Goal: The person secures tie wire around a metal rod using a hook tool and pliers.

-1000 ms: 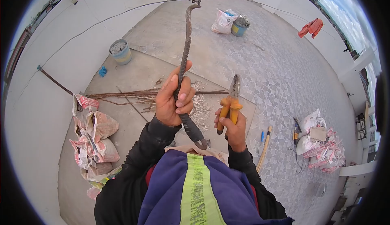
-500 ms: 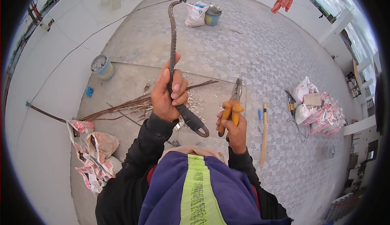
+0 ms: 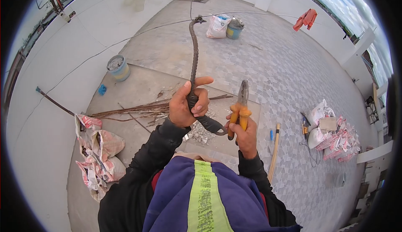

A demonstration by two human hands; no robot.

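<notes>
My left hand (image 3: 186, 105) is closed round a ribbed steel bar (image 3: 194, 66), held upright in front of me. The bar's top bends over into a hook and overlaps a thin wire in this view. Dark wrapping covers its lower part (image 3: 210, 124), which ends in a loop close beside my right hand. My left forefinger points out past the bar. In my right hand (image 3: 245, 136) is a pair of pliers (image 3: 240, 108) with yellow-orange handles, jaws pointing up and looking closed.
Rusty rebar lengths (image 3: 146, 107) and rubble (image 3: 200, 135) lie on the floor ahead. Filled sacks (image 3: 109, 144) lean at left, with more sacks (image 3: 335, 135) at right. Buckets (image 3: 119, 68) stand farther off. A broom-like stick (image 3: 275, 152) lies at right. Thin wires (image 3: 104, 48) cross the view.
My view has shifted, so the surroundings sit lower in it. The bar's looped end has come nearer my right hand, and my left forefinger has stretched out. Both hands keep their hold.
</notes>
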